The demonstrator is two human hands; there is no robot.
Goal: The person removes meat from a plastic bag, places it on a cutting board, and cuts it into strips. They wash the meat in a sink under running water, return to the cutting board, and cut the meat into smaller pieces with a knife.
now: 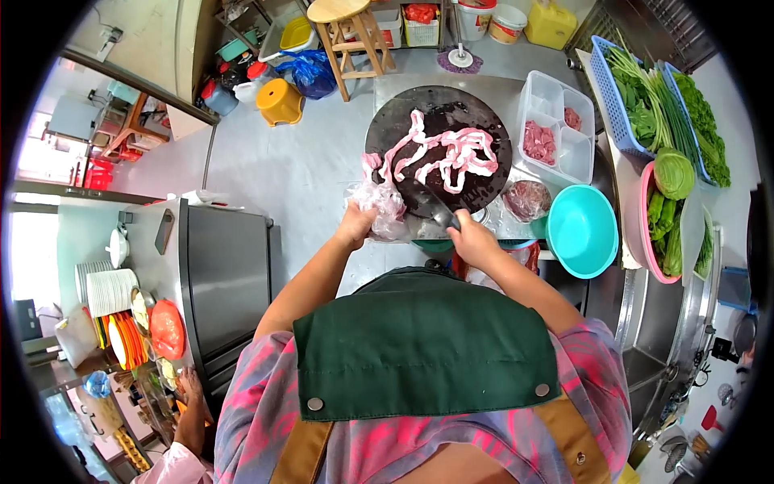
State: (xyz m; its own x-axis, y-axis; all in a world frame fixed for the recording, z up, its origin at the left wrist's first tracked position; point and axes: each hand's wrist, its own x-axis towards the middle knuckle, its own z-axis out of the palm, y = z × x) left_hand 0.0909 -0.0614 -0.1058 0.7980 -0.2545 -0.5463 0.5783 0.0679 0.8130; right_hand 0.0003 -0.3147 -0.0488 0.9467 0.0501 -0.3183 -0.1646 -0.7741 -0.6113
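Long pink-and-white strips of meat (463,153) lie in loops on a round dark cutting board (439,101). My left hand (355,224) is closed on a clear plastic bag (379,208) at the board's lower left edge, and one end of the strips reaches the bag. My right hand (473,239) grips the handle of a knife (438,208), its blade over the board's lower edge. A plastic-wrapped lump of meat (527,200) sits right of the knife. Further right is a clear divided container (575,153) with cut meat (538,142) in it.
Right of the board are a turquoise bowl (582,231), a pink basin (647,242) of green vegetables and a blue basket (613,105) of greens. A wooden stool (339,11) and yellow stool (280,102) stand beyond. Another person's hand (190,389) shows at lower left.
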